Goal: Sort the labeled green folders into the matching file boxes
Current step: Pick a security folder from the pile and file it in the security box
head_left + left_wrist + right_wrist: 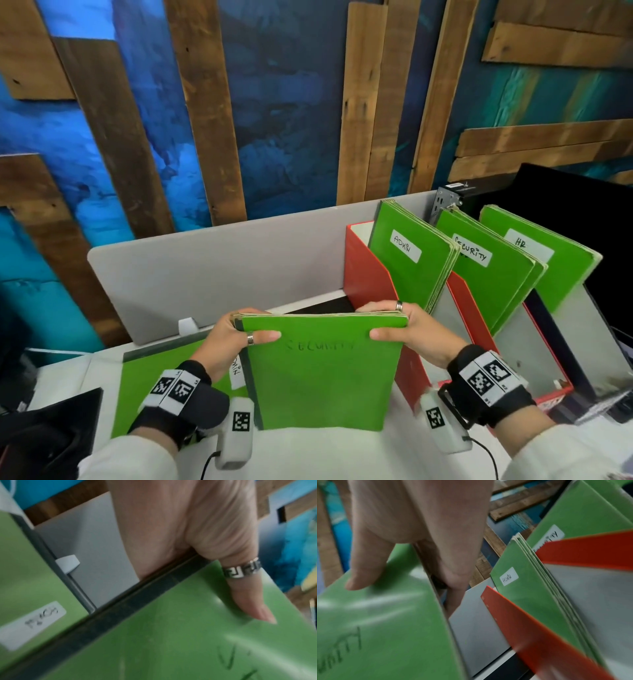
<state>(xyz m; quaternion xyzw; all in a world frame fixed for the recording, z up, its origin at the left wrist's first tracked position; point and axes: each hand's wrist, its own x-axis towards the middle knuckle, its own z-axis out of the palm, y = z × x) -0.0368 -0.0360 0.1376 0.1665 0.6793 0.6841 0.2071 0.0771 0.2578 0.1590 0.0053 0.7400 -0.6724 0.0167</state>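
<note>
I hold a bundle of green folders (322, 370) upright above the desk, its front one handwritten "SECURITY". My left hand (239, 334) grips its top left corner, thumb on the front (248, 601). My right hand (400, 329) grips the top right corner, thumb on the front (366, 566). To the right stand red file boxes (366, 274) with green folders labelled ADMIN (411, 257), SECURITY (489, 267) and HR (548, 253). Another green folder (147, 387) with a white label lies flat on the desk under my left wrist.
A grey divider panel (219, 260) runs along the back of the desk, with a painted wood-plank wall behind it. A dark object (44, 435) sits at the lower left. A black monitor back (575, 192) rises behind the boxes at the right.
</note>
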